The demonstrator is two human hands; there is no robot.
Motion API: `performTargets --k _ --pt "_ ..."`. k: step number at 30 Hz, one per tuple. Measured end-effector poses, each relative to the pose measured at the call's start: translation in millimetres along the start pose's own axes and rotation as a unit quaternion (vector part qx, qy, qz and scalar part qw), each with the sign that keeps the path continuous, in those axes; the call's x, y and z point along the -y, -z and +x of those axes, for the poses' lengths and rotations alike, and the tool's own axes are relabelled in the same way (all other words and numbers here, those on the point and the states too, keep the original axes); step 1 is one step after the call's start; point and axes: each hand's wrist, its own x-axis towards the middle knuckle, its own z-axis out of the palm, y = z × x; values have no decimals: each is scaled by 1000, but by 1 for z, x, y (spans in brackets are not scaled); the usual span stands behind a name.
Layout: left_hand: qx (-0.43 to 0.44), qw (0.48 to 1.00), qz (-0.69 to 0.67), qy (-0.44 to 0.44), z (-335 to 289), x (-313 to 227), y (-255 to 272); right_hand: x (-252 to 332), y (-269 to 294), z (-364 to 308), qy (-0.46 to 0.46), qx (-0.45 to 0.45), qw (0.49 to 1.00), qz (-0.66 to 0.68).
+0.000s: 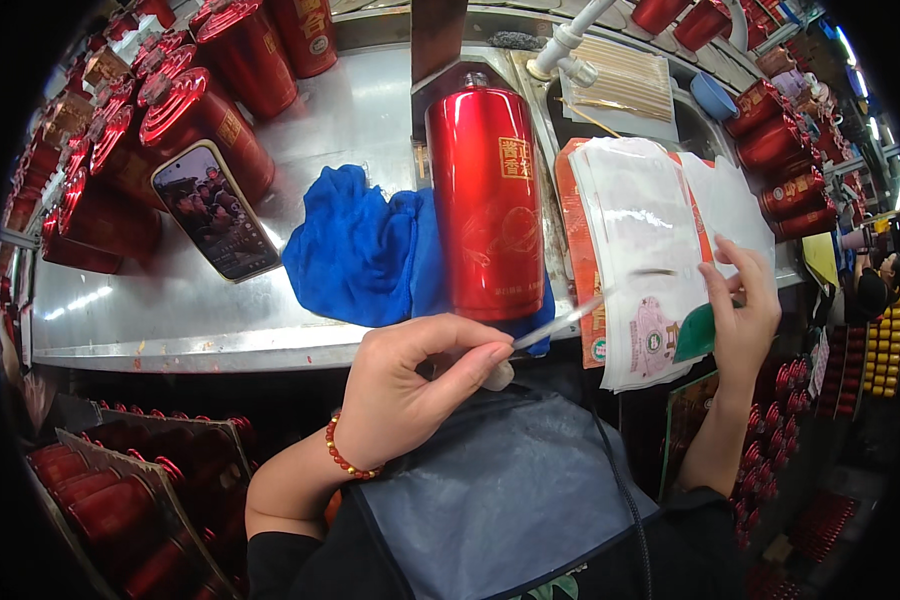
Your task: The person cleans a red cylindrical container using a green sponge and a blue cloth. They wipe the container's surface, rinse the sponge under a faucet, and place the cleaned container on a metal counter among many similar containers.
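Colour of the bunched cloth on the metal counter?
Bright blue cloth; shows best in head view.

Left hand (410,368) pinches (thumb against forefinger); right hand (748,315) half-curls.

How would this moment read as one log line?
left hand: pinching thin strip | right hand: at green piece, over white sheets | red bottle: on blue cloth

Looks down from the wearer's head, as left of a side-by-side pair. Faces forward over the near edge of the worktop (345,125), close above the hands (400,365) (748,310). Sweeps fisheye-wide past the far edge, bending straight lines.
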Motion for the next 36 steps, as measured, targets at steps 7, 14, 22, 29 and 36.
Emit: performTargets --k 7,14,22,29,36 --pt "12 1000 -11 25 10 -12 -13 104 -32 -11 233 149 929 247" --pt "-33 997 -34 60 8 -1 -6 97 -50 -15 119 252 911 305" --pt "-126 991 7 42 -4 2 11 77 -46 7 -12 373 850 372" --pt "-142 833 471 -252 9 16 0 60 -41 29 -171 466 748 441" --pt "-116 800 519 -279 47 31 -6 63 -2 44 64 356 889 282"
